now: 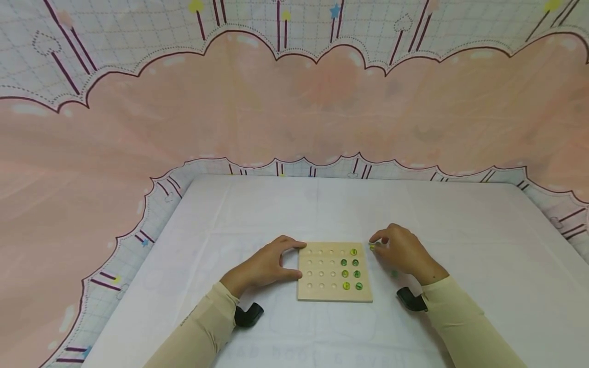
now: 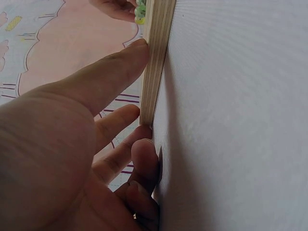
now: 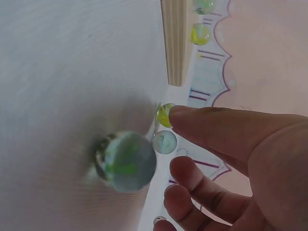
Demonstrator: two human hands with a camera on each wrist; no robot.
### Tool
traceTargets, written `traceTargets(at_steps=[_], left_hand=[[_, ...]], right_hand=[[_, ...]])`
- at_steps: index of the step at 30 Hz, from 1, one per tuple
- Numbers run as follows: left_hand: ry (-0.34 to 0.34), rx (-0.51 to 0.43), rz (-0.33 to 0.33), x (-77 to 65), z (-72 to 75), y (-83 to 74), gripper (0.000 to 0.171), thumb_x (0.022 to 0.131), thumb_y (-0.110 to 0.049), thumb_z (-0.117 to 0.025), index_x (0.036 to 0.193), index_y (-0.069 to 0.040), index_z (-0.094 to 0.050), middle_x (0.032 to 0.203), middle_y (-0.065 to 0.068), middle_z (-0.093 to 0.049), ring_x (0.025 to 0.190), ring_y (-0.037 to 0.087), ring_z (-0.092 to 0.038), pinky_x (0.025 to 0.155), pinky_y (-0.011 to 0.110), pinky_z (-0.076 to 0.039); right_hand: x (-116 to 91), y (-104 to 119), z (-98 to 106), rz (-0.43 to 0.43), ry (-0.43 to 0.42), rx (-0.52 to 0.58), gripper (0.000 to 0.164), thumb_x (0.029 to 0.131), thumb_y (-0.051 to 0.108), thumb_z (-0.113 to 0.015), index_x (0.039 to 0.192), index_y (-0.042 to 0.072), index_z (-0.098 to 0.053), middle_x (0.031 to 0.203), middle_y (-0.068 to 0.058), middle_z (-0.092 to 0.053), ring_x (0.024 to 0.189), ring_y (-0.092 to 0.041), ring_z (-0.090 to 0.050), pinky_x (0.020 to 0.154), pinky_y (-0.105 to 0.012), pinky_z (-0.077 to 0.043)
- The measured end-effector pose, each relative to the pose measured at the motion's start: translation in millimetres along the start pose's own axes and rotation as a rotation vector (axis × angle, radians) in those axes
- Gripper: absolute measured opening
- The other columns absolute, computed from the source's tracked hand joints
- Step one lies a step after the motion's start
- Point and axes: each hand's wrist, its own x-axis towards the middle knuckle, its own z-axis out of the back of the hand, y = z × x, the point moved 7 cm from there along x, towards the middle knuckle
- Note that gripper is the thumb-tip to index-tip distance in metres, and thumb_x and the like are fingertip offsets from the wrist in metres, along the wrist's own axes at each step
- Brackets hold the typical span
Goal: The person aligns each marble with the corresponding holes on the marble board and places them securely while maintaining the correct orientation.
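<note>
A square wooden board [image 1: 315, 295] with rows of round hollows lies on the white table. Several green and yellow glass marbles [image 1: 345, 274] fill hollows in its two right-hand columns. At the board's left side is my left hand [image 1: 262, 263], its thumb and forefinger, spread and fairly straight, touching the edge. Beyond the right edge, my right hand [image 1: 402, 250] pinches a yellow-green marble [image 3: 164, 115] between thumb and forefinger, low at the table. Close by in the right wrist view are a pale clear marble [image 3: 165, 142] and a nearer green-streaked marble [image 3: 129, 162].
The white-covered table [image 1: 257, 209] extends around the board. A patterned pink and white cloth [image 1: 299, 112] hangs behind it and along the left side. Black wrist devices [image 1: 248, 315] sit at both cuffs. Part of another small marble [image 3: 159, 220] shows below the right fingers.
</note>
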Motion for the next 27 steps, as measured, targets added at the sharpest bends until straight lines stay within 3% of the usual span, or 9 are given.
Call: traceTargets(at_steps=[10,27], left_hand=[[-0.002,-0.001,-0.001,0.7,1.0,-1.3,0.068,0.084,-0.034,-0.082,0.145,-0.025,-0.053,0.144,-0.001,-0.048,0.092,0.014,-0.05,0.086,0.035,-0.041],[0.002,-0.001,0.002,0.5,2.6,-1.8,0.068,0.084,-0.034,-0.082,0.145,-0.025,-0.053,0.145,-0.001,-0.047,0.088,0.014,-0.051,0.084,0.035,-0.042]], right_hand=[[0.0,-1.0,-1.2,0.01,0.013,-0.01,0.015,0.087,0.008,-0.073,0.101,0.011,-0.078,0.097,-0.012,-0.064,0.084,-0.024,-0.055,0.07,-0.037,-0.047],[1.5,2.1,1.2,0.016,-0.006,-0.029,0.014,0.087,0.01,-0.074,0.1,0.01,-0.078,0.095,-0.011,-0.065,0.084,-0.024,-0.056,0.072,-0.039,-0.048]])
